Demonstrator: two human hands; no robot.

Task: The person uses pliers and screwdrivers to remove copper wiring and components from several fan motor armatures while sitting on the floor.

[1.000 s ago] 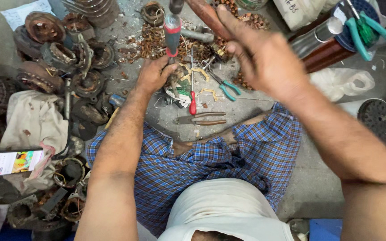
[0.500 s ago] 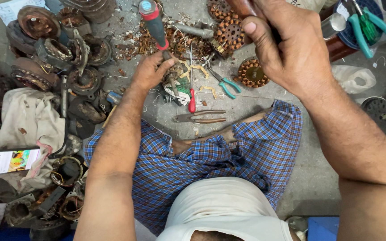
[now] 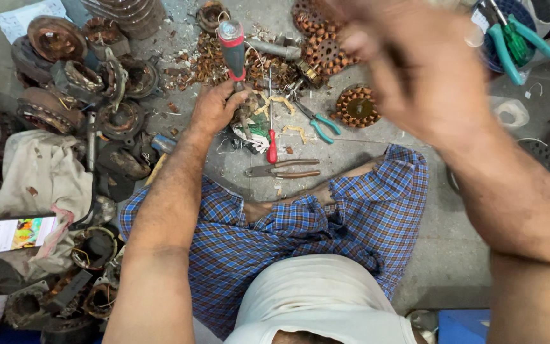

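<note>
Bare floor (image 3: pixel 351 150) lies open beside the pliers (image 3: pixel 284 169) — motor parts (image 3: pixel 112 118) crowd the left.

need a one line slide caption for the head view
Left hand steadies a red-handled tool on the cluttered floor; right hand raised, blurred.

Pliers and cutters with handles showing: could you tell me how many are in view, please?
3: teal-handled pliers on the floor by the left hand, brown-handled pliers nearer the knees, teal-handled pair top right. Scrap may hide others.

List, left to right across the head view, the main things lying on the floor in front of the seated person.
Pale cloth → rusty motor parts → left hand on the red-handled tool → teal-handled pliers → copper-wound stator → blurred right hand.
</note>
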